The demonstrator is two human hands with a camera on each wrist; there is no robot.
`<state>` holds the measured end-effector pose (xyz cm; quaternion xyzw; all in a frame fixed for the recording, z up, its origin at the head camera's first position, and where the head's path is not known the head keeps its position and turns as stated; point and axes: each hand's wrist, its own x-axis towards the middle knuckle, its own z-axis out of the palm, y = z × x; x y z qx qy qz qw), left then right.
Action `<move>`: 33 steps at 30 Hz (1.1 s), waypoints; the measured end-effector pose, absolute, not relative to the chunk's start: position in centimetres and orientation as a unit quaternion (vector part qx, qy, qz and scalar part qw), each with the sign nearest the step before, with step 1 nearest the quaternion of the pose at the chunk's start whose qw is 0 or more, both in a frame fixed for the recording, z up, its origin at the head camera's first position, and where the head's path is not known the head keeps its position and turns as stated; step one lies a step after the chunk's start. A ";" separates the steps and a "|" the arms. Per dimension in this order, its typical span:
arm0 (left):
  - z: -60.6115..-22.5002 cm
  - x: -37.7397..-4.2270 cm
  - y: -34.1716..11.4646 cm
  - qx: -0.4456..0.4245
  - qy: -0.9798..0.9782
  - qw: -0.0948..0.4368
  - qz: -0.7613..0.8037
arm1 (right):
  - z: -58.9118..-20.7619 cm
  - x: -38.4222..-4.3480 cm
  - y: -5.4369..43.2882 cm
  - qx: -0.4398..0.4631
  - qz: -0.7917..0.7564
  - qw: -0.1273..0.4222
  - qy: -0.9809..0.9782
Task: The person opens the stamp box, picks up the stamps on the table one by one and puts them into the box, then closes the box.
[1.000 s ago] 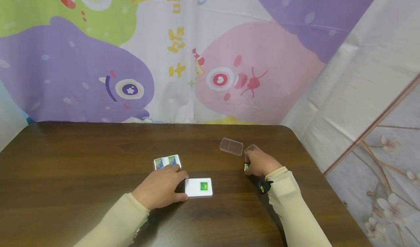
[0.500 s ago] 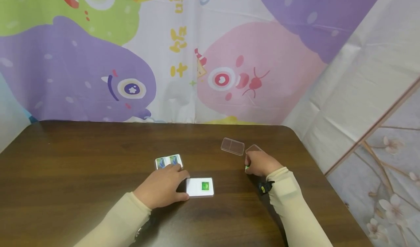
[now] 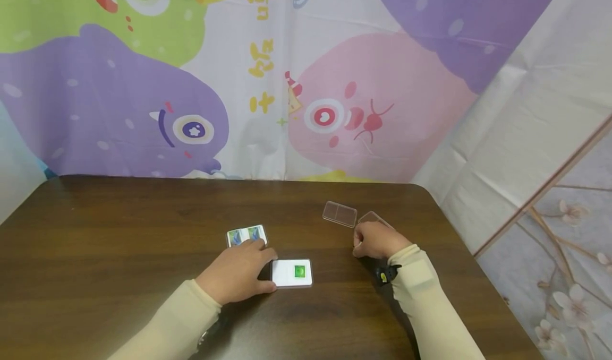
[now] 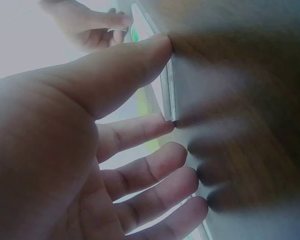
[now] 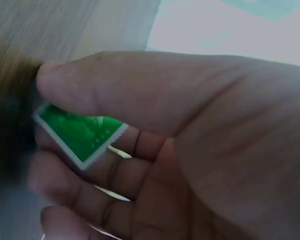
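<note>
A green postage stamp (image 5: 80, 137) with perforated white edges is pinched between the thumb and fingers of my right hand (image 3: 380, 239); in the head view the fingers hide it. My left hand (image 3: 235, 273) holds a flat clear case (image 3: 283, 274) at its left end, thumb at the near corner and index finger at the far one. White backing fills this case, and a similar green stamp (image 3: 299, 271) lies on its right half. Beyond the left fingertips is another case (image 3: 246, 234) with two blue-and-green stamps, partly covered by the hand.
Two transparent lids or empty cases lie toward the back right: a divided one (image 3: 339, 213) and another (image 3: 375, 217) partly behind the right hand. Everything rests on a dark brown wooden table (image 3: 119, 232). A cartoon-printed curtain (image 3: 258, 131) hangs at its far edge.
The stamp in my right hand showed at the fingertips a second ago and is now hidden from the head view. That hand has turned slightly; the left stays on the case.
</note>
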<state>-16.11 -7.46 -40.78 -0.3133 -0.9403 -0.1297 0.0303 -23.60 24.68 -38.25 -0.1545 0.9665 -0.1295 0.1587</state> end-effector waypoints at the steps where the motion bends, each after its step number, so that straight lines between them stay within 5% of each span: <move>1: -40.8 -16.1 -7.5 -0.313 -0.940 0.030 -0.130 | -38.2 -23.6 24.6 -0.161 -0.133 0.158 0.965; 20: -40.8 -16.2 -7.5 -0.316 -0.939 0.027 -0.133 | -37.9 -23.6 23.8 -0.190 -0.208 0.183 0.942; 33: -40.9 -16.2 -7.5 -0.315 -0.940 0.030 -0.130 | -38.5 -23.8 23.6 -0.209 -0.206 0.145 0.945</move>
